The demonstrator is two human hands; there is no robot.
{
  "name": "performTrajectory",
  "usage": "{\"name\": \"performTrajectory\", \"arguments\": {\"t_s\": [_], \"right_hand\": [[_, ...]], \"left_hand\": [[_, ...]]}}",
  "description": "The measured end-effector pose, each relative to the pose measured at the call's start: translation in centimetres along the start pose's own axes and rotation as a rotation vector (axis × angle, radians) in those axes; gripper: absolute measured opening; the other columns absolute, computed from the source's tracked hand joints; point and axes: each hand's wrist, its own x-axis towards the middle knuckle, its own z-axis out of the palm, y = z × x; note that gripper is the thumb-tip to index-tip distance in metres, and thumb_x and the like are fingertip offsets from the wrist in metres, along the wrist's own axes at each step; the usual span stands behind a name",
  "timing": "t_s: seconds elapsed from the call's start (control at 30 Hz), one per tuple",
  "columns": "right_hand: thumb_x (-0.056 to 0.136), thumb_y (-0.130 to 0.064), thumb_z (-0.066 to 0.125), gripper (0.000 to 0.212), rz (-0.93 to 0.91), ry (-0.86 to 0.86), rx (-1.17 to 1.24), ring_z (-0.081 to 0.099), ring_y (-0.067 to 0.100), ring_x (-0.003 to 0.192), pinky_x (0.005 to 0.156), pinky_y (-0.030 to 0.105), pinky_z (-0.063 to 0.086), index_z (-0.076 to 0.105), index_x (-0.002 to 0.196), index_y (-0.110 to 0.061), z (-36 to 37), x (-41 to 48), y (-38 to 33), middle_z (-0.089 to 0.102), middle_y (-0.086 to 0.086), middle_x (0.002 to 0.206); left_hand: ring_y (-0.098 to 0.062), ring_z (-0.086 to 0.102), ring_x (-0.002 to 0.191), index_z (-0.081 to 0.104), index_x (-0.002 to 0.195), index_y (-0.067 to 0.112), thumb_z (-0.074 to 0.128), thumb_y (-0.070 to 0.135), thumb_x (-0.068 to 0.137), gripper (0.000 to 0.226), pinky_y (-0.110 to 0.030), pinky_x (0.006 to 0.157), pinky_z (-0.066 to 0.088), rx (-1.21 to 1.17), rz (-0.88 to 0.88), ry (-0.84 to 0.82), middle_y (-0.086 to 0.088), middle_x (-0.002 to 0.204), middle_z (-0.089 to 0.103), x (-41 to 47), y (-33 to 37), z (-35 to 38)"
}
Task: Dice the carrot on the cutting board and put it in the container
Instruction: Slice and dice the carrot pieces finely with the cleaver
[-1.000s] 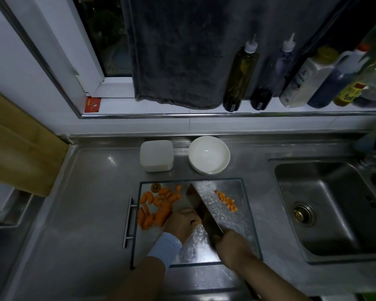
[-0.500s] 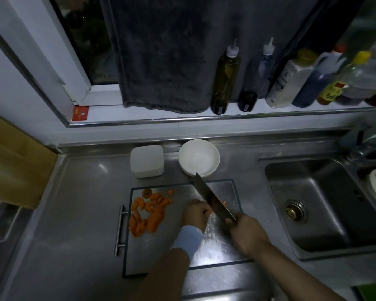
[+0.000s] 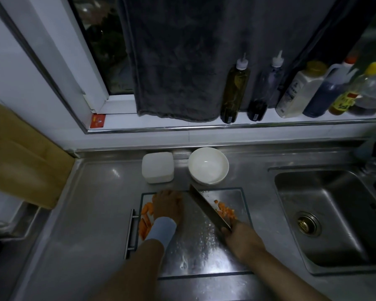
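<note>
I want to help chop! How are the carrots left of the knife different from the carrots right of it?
The left pieces are big, long chunks; the right bits are tiny cubes. The left pieces are partly hidden by the left hand; the right bits lie uncovered beside the knife. Both are orange and lie on the board.

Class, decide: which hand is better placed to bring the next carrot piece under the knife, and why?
Left. The left hand is over the uncut pieces; the right hand grips the knife.
</note>
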Motion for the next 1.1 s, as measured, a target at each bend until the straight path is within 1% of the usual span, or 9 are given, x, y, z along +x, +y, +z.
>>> {"name": "performTrajectory", "arguments": {"t_s": [0.1, 0.2, 0.37, 0.47, 0.57, 0.67, 0.77, 0.93, 1.1], "right_hand": [[0.099, -0.040, 0.047, 0.030, -0.032, 0.000, -0.005, 0.066, 0.023, 0.100, 0.072, 0.024, 0.042, 0.062, 0.114, -0.020, 0.6, -0.1, 0.0, 0.070, 0.005, 0.108], [0.098, -0.041, 0.046, 0.028, -0.029, -0.008, 0.018, 0.065, 0.019, 0.098, 0.072, 0.023, 0.043, 0.061, 0.117, -0.026, 1.1, -0.4, 0.2, 0.070, 0.000, 0.106], [0.098, -0.040, 0.045, 0.029, -0.002, -0.022, 0.022, 0.066, 0.019, 0.093, 0.072, 0.024, 0.044, 0.063, 0.114, -0.024, 1.5, -0.4, 0.9, 0.070, 0.000, 0.102], [0.098, -0.040, 0.046, 0.028, 0.015, -0.035, 0.034, 0.067, 0.018, 0.090, 0.071, 0.024, 0.046, 0.064, 0.112, -0.023, 1.5, -0.4, 1.1, 0.070, 0.000, 0.097], [0.098, -0.039, 0.047, 0.027, 0.024, -0.054, 0.039, 0.068, 0.018, 0.087, 0.068, 0.025, 0.047, 0.064, 0.109, -0.021, 1.5, -0.4, 1.2, 0.069, 0.000, 0.092], [0.098, -0.040, 0.048, 0.029, 0.038, -0.053, 0.027, 0.068, 0.020, 0.087, 0.070, 0.026, 0.050, 0.064, 0.109, -0.019, 1.6, -0.3, 1.1, 0.071, 0.003, 0.094], [0.098, -0.042, 0.047, 0.032, 0.057, -0.056, 0.007, 0.068, 0.019, 0.088, 0.070, 0.025, 0.049, 0.065, 0.107, -0.017, 1.7, -0.2, 1.0, 0.071, 0.003, 0.096], [0.098, -0.042, 0.047, 0.035, 0.079, -0.074, 0.004, 0.068, 0.019, 0.086, 0.067, 0.026, 0.050, 0.066, 0.105, -0.013, 2.0, -0.2, 1.1, 0.071, 0.004, 0.094], [0.095, -0.044, 0.050, 0.029, 0.036, -0.106, -0.005, 0.067, 0.018, 0.079, 0.067, 0.026, 0.050, 0.064, 0.099, -0.020, 2.6, -0.9, 0.7, 0.070, 0.001, 0.089]], "left_hand": [[-0.023, 0.049, 0.111, 0.068, 0.101, 0.032, 0.049, 0.038, 0.088, 0.024, -0.034, 0.093, 0.033, 0.184, 0.001, -0.077, 0.007, 0.111, 0.063, 0.3, 0.3, -0.2], [-0.022, 0.048, 0.115, 0.067, 0.103, 0.035, 0.047, 0.038, 0.090, 0.025, -0.036, 0.098, 0.030, 0.218, 0.012, -0.097, 0.005, 0.114, 0.063, 0.6, 0.8, 0.2], [-0.020, 0.047, 0.117, 0.065, 0.109, 0.032, 0.045, 0.034, 0.090, 0.027, -0.034, 0.101, 0.029, 0.224, 0.211, -0.022, 0.007, 0.120, 0.060, -1.0, 1.8, 0.9], [-0.016, 0.047, 0.116, 0.067, 0.112, 0.030, 0.046, 0.029, 0.095, 0.027, -0.023, 0.099, 0.032, 0.064, 0.310, -0.033, 0.007, 0.123, 0.058, -2.9, 1.3, 1.9], [-0.010, 0.048, 0.115, 0.068, 0.112, 0.026, 0.049, 0.022, 0.096, 0.025, -0.007, 0.095, 0.023, -0.105, 0.371, -0.132, 0.006, 0.126, 0.057, -5.0, 0.9, 3.3], [-0.008, 0.048, 0.116, 0.066, 0.116, 0.022, 0.048, 0.019, 0.097, 0.026, -0.005, 0.096, 0.025, -0.164, 0.365, -0.174, 0.006, 0.128, 0.055, -6.7, 0.6, 4.0], [-0.005, 0.052, 0.105, 0.071, 0.106, 0.019, 0.054, 0.016, 0.093, 0.021, -0.008, 0.097, 0.034, -0.231, 0.348, -0.143, 0.004, 0.117, 0.060, -7.8, 0.7, 3.9], [0.002, 0.046, 0.088, 0.072, 0.089, 0.018, 0.067, 0.016, 0.085, 0.007, 0.005, 0.081, 0.027, -0.348, 0.184, -0.062, 0.010, 0.099, 0.054, -8.5, 0.7, 3.8], [-0.013, 0.058, 0.095, 0.074, 0.097, 0.017, 0.062, 0.020, 0.089, 0.015, -0.003, 0.083, 0.027, -0.292, 0.169, -0.113, 0.000, 0.105, 0.063, -8.6, 1.0, 4.7]]}}
